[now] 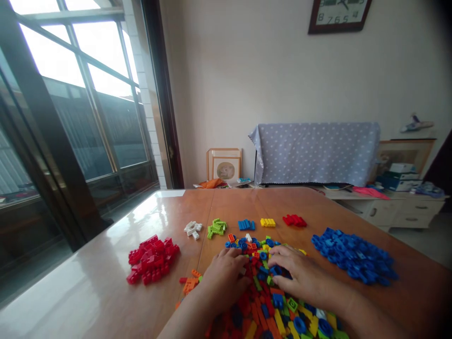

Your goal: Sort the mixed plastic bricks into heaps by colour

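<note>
Here my left hand [228, 278] and right hand [294, 271] rest half-spread on the mixed bricks [263, 293], near tabletop [102, 278]; whether the fingers pinch any, I can't tell. Light, shallow raking should limit scattering.

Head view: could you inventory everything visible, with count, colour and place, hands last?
Table: one, glossy brown, foreground
Mixed brick pile: uncounted, multicoloured, under and around the hands
Large red pile: one, left
Large blue pile: one, right
Small piles: five, in a row beyond the mixed pile, left to right white, lime green, blue, yellow, red
Window: one, several panes, dark-framed, left
Clock: one, brown-rimmed, high on the wall
Dotted cloth: one, grey-blue, background
Framed pictures: at least two, light-brown frames, background
Cabinet: one, white, background right
Left hand: one, on the pile
Right hand: one, on the pile
</note>
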A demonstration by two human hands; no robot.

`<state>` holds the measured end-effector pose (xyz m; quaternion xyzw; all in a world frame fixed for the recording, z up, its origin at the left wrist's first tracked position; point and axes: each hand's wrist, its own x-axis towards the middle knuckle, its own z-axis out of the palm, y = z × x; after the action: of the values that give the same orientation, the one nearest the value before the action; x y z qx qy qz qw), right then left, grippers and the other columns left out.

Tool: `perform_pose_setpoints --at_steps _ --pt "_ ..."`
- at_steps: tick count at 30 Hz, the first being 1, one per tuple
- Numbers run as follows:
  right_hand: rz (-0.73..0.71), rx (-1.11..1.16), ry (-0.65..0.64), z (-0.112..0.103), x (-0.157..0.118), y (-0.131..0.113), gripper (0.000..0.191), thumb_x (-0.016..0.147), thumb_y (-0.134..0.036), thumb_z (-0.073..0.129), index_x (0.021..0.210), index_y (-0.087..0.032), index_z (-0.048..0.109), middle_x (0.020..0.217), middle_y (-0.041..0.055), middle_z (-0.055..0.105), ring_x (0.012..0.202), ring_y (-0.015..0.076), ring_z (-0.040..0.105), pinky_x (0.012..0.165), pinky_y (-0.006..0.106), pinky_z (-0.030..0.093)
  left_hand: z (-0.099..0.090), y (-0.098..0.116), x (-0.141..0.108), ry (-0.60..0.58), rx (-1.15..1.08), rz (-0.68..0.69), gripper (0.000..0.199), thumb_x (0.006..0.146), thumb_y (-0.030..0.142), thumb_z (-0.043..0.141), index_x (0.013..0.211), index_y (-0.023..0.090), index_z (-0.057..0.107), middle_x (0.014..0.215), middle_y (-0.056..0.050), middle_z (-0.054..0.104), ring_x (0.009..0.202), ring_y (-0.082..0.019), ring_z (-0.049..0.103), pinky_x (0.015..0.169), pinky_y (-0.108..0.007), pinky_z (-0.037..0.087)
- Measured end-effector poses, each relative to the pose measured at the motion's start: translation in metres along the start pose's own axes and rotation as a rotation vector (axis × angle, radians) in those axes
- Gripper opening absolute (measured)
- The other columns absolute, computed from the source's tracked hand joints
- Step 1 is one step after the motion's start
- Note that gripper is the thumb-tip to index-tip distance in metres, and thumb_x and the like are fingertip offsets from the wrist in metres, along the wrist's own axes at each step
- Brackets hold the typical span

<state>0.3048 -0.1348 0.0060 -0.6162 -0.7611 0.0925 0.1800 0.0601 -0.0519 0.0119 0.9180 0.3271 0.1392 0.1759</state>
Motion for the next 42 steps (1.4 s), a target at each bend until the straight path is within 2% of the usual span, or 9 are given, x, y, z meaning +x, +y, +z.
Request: perform_pose_setpoints --at_steps 5,11,19,25,29,31,34,37,42 --pt "-0.013 0.044 0.039 -0.006 0.002 0.008 0.02 0.079 -0.015 0.058 0.094 -0.026 0.066 0.105 0.0024 0.065 0.102 0.021 0.06 0.091 0.031 0.046 -0.006 -0.001 0.003 0.028 -0.012 -0.008 0.02 0.078 0.025 0.067 0.097 0.026 0.07 0.111 -0.006 0.065 0.109 -0.027 0.057 0.092 -0.035 0.049" --pt "-0.005 0.079 0.058 -0.014 0.0 0.014 0.023 0.078 -0.013 0.056 0.097 -0.024 0.065 0.1 0.0019 0.064 0.096 0.02 0.059 0.084 0.029 0.044 -0.008 -0.007 0.005 0.054 -0.021 -0.024 0.015 0.078 0.013 0.056 0.086 0.022 0.064 0.101 -0.006 0.062 0.097 -0.022 0.059 0.081 -0.029 0.046" --pt "0.004 0.077 0.112 -0.017 -0.002 0.022 0.027 0.078 -0.012 0.057 0.1 -0.024 0.066 0.102 0.0028 0.066 0.098 0.0207 0.06 0.087 0.029 0.045 -0.004 -0.016 0.01 0.075 -0.042 -0.052 0.015 0.083 0.014 0.051 0.088 0.022 0.064 0.096 -0.004 0.061 0.086 -0.018 0.06 0.074 -0.026 0.044" --pt "-0.015 0.009 0.051 -0.018 -0.004 0.014 0.031 0.079 -0.009 0.052 0.102 -0.024 0.068 0.107 0.004 0.067 0.103 0.0214 0.06 0.093 0.033 0.045 -0.007 -0.011 0.01 0.048 -0.01 -0.023 0.018 0.085 0.013 0.049 0.089 0.022 0.065 0.097 -0.005 0.061 0.089 -0.018 0.06 0.078 -0.025 0.045" --pt "-0.022 -0.054 0.054 -0.013 -0.003 0.006 0.023 0.084 -0.025 0.062 0.105 -0.027 0.071 0.134 0.0059 0.061 0.125 0.0274 0.051 0.107 0.043 0.038 -0.006 -0.009 0.008 0.046 0.019 0.001 0.021 0.085 0.013 0.049 0.092 0.023 0.066 0.099 -0.005 0.062 0.094 -0.02 0.06 0.081 -0.026 0.045" --pt "-0.042 -0.072 0.076 -0.011 -0.001 0.0 0.018 0.088 -0.036 0.063 0.101 -0.028 0.073 0.137 0.006 0.059 0.129 0.0291 0.048 0.11 0.046 0.035 -0.007 -0.007 0.008 0.044 0.029 0.019 0.021 0.085 0.014 0.05 0.093 0.024 0.067 0.099 -0.005 0.063 0.097 -0.021 0.06 0.083 -0.026 0.046" --pt "-0.093 -0.087 0.08 -0.008 0.002 -0.007 0.021 0.094 -0.04 0.058 0.094 -0.028 0.075 0.121 0.005 0.065 0.118 0.0263 0.053 0.105 0.044 0.037 -0.009 -0.002 0.006 0.041 0.039 0.027 0.019 0.085 0.015 0.051 0.092 0.023 0.067 0.098 -0.006 0.064 0.099 -0.022 0.059 0.085 -0.028 0.046" --pt "-0.114 -0.095 0.057 -0.007 0.004 -0.012 0.024 0.098 -0.04 0.053 0.095 -0.029 0.075 0.104 0.0042 0.069 0.104 0.0241 0.057 0.096 0.041 0.041 -0.012 0.003 0.005 0.053 0.047 0.022 0.019 0.086 0.016 0.052 0.093 0.023 0.068 0.098 -0.007 0.065 0.099 -0.023 0.058 0.086 -0.03 0.046" --pt "-0.129 -0.058 0.014 -0.004 0.004 -0.012 0.026 0.099 -0.039 0.052 0.112 -0.031 0.072 0.102 0.0034 0.072 0.101 0.024 0.057 0.093 0.039 0.041 -0.009 0.007 0.004 0.046 0.035 0.06 0.019 0.087 0.019 0.053 0.096 0.025 0.069 0.096 -0.006 0.065 0.098 -0.024 0.058 0.084 -0.032 0.046"
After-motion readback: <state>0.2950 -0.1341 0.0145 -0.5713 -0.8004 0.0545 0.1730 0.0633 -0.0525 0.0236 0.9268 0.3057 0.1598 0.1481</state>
